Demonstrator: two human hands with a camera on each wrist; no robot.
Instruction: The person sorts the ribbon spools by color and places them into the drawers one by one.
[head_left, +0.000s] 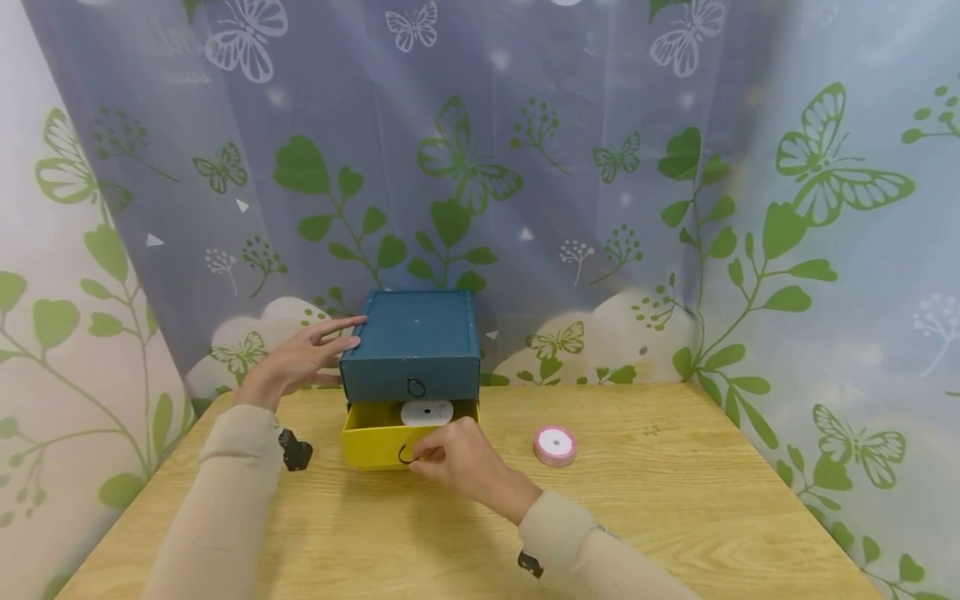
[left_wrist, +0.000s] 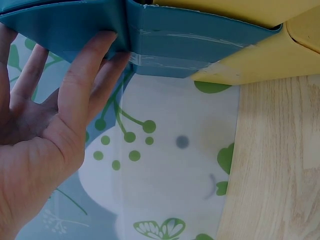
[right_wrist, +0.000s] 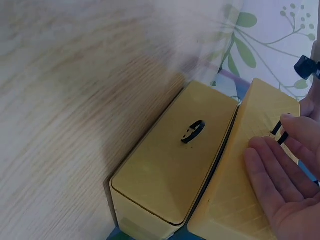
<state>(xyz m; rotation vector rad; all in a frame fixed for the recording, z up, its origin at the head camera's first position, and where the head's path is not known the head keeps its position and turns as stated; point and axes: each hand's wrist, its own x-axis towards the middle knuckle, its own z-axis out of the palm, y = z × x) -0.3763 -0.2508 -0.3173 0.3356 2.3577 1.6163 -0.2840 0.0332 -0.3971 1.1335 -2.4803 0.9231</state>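
A small chest of drawers with a blue top (head_left: 420, 325) stands on the table. Its yellow drawer (head_left: 367, 447) is pulled out, and a white round spool (head_left: 427, 412) lies inside. My right hand (head_left: 468, 462) pinches that drawer's black loop handle (right_wrist: 281, 132) between thumb and fingers. Resting against the chest's left side and top edge, my left hand (head_left: 303, 362) has its fingers extended. In the left wrist view, the fingertips (left_wrist: 107, 40) touch the blue wall. Beneath the open drawer, the right wrist view shows another yellow drawer front (right_wrist: 165, 160), closed, with its own black loop.
A pink ribbon roll (head_left: 556, 446) with a white centre lies on the wooden table (head_left: 660, 508), right of the chest. A blue upper drawer front (head_left: 375, 379) with a black loop sits above the open drawer. Patterned curtain (head_left: 555, 250) hangs behind and at both sides.
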